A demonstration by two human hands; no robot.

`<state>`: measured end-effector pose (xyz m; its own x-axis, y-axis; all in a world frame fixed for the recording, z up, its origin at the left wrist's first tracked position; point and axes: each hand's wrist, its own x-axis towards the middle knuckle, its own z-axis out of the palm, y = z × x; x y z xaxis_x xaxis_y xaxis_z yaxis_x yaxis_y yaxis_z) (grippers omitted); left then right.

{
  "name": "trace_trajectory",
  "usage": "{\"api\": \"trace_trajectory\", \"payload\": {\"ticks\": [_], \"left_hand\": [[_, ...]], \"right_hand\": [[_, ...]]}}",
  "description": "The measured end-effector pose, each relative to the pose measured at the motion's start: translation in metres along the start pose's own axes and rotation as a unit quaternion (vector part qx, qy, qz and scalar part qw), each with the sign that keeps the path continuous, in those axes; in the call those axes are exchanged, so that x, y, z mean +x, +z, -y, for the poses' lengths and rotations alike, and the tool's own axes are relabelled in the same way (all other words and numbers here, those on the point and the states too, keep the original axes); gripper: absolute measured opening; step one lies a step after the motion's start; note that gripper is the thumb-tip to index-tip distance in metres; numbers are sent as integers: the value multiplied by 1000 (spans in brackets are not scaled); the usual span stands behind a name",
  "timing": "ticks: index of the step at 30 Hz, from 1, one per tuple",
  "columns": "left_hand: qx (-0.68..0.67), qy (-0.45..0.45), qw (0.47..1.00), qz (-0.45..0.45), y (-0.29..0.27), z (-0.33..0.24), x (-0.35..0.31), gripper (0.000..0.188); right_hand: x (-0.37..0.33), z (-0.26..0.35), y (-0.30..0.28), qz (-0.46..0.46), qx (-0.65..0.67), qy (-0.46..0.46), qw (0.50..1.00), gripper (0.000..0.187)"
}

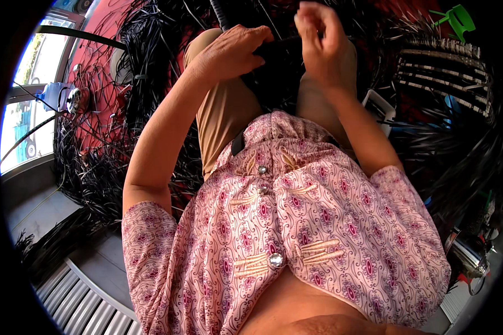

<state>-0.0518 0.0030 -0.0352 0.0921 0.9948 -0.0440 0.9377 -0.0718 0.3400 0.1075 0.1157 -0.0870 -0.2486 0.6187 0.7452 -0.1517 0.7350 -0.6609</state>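
The half-open left hand (pixel 237 49) lies left of the black material (pixel 280 72), the curled right hand (pixel 322 47) right, holds unclear.

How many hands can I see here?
2: the left hand is by the left knee, the right hand by the right knee. No others show.

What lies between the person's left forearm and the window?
In the head view, tangled black strips over a red surface lie between them, with a pale-blue object near the window.
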Motion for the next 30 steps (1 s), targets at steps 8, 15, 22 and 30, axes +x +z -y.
{"api": "trace_trajectory", "payload": {"ticks": [8, 15, 22, 30], "left_hand": [[-15, -40, 999, -14, 3, 0, -5, 53], [-62, -57, 996, -5, 6, 12, -2, 54], [-54, -69, 996, -2, 9, 12, 0, 55], [12, -29, 998, -55, 13, 4, -3, 52]], "right_hand": [[-86, 3, -11, 183, -109, -63, 975, 31], [-88, -1, 2, 206, -109, -128, 964, 36], [-100, 1, 0, 189, 76, 273, 940, 15], [-95, 6, 0, 241, 34, 302, 922, 24]]}}
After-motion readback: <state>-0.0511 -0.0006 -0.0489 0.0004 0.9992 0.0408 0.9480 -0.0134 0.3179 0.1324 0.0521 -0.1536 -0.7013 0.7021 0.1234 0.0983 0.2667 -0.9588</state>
